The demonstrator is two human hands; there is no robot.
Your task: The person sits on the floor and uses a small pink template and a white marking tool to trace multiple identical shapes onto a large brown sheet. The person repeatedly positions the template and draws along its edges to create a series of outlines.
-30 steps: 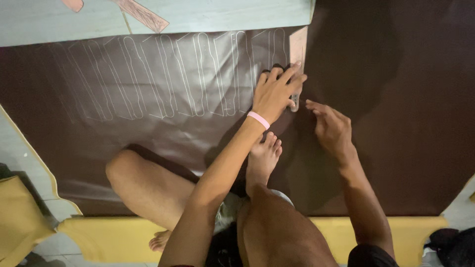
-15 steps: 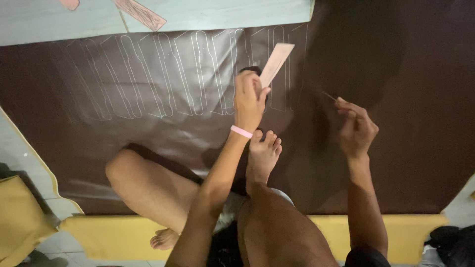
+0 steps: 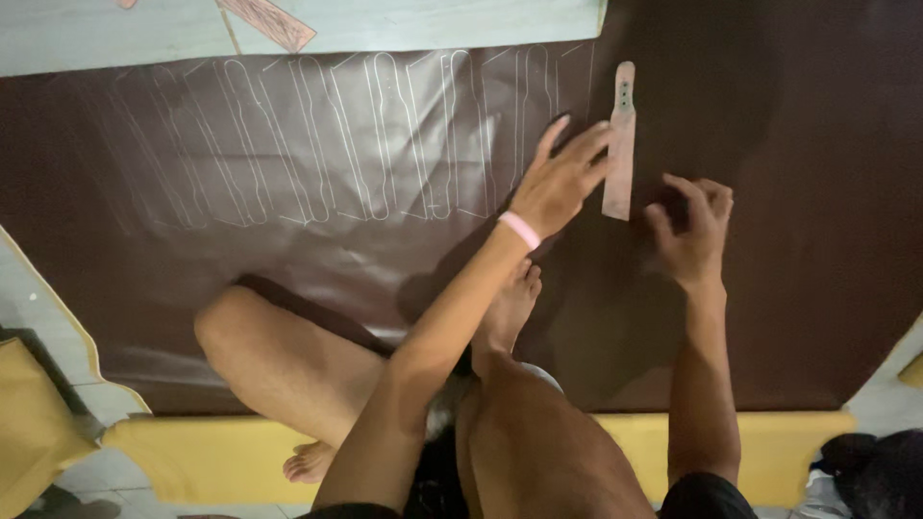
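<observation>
- Underneath everything lies a big dark brown sheet point(image 3: 827, 250) of leather-like material, spread flat and filling most of the view; its left half is covered with a row of long, narrow outlines point(image 3: 385, 135) traced in a pale line, side by side.
- Along the near edge of the brown sheet runs a yellow layer point(image 3: 202, 452), with another yellow piece at the far left.
- Beyond the sheet's far edge is a pale greenish floor point(image 3: 433, 19), where a reddish-brown strip-shaped piece point(image 3: 269, 21) lies.
- Seated on the sheet, the person has a bent bare leg point(image 3: 279, 356) and one foot point(image 3: 505, 308) resting on the brown material, between the two arms.
- Next, the left hand point(image 3: 562, 178), with a pink band point(image 3: 520, 230) at the wrist, is spread flat with fingers splayed open; its fingertips press on or just beside the left edge of the template, grasping nothing.
- Then the right hand point(image 3: 692, 231) rests just right of the template's near end, fingers curled loosely inward; I cannot tell whether it holds a marking tool.
- Smallest, the pinkish strap-shaped template point(image 3: 620, 144) lies flat on the brown sheet, just right of the last traced outline, its rounded end with small holes pointing away from the person.
</observation>
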